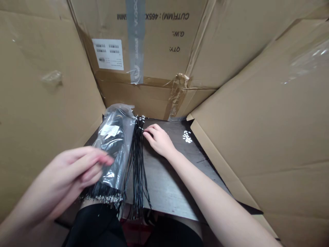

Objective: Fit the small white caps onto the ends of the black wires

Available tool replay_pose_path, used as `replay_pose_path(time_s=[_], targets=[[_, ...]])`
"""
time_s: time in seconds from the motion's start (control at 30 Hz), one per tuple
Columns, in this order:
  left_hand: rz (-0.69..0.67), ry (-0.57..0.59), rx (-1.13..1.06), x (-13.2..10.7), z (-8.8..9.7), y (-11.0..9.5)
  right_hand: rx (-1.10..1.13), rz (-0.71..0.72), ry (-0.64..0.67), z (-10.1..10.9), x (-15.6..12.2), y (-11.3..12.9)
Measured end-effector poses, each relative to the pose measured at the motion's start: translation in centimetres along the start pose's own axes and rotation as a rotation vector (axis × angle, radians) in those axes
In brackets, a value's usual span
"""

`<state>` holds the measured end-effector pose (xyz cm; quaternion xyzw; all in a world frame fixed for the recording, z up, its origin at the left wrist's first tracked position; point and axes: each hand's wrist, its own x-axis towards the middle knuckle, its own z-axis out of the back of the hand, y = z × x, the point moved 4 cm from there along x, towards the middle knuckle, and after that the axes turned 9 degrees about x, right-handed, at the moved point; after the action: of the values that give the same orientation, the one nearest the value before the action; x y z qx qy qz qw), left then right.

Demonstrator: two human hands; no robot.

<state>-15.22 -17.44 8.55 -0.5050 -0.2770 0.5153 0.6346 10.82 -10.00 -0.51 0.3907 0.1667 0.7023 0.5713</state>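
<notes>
Well, both hands are working over a dark metal-topped table (pixel 167 181) boxed in by tall cardboard flaps. The left hand (pixel 73 169) is blurred at about 8 o'clock in the view, its fingers half curled over a clear plastic bag (pixel 115 145) of black wires, with the fingertips at the bag's right edge; whether it actually grips the bag I cannot tell. The bag lies tilted, its top near the table's far edge at about 11 o'clock, and a fringe of wire ends with small silver tips (pixel 102 198) sticks out of its lower end. Just to the right of the bag, a loose bundle of thin black cables (pixel 137 164) hangs lengthwise down the table and over its near edge, with small pale tips (pixel 140 119) at its upper end. The right hand (pixel 158 139) lies relaxed and open at about 12 o'clock, fingertips touching the upper part of that bundle and not closed around it. Farther right, at about 2 o'clock, a small scatter of white pieces (pixel 187 136) sits on the table. A white barcode label (pixel 108 54) and grey tape (pixel 135 41) mark the far carton wall (pixel 154 65).
</notes>
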Motion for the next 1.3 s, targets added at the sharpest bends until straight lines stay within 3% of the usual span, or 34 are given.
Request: replay_pose_path(time_s=[0.1,0.23,0.37,0.53,0.73,0.83,1.0,1.13,1.3], targets=[[0.003,0.230,0.014,5.6,-5.3,-3.2,0.160,-0.015,-0.122,0.5,0.1,-0.1],[-0.027,0.273,0.119,11.8,-9.1,-2.3,0.417,-0.086,-0.124,0.6,0.1,-0.5],[0.002,0.291,0.152,15.7,-11.1,-1.1,0.361,-0.104,-0.121,1.2,0.5,-1.4],[0.019,0.298,0.095,18.5,-11.2,-1.3,0.398,-0.187,-0.187,2.2,1.0,-3.2],[0.158,0.545,-0.100,20.8,-11.1,-1.0,0.836,-0.390,-0.157,1.5,1.3,-5.1],[0.240,0.641,-0.257,21.4,-11.1,0.0,0.908,-0.393,-0.175,1.5,1.5,-5.4],[0.276,0.736,-0.323,21.2,-11.6,1.6,0.928,-0.405,-0.195,1.5,1.7,-5.5],[0.229,0.722,-0.330,21.1,-11.9,1.8,0.989,-0.439,-0.238,1.5,1.8,-5.7],[0.068,0.557,-0.191,21.6,-11.9,1.6,0.977,-0.447,-0.173,1.5,1.7,-5.7]])
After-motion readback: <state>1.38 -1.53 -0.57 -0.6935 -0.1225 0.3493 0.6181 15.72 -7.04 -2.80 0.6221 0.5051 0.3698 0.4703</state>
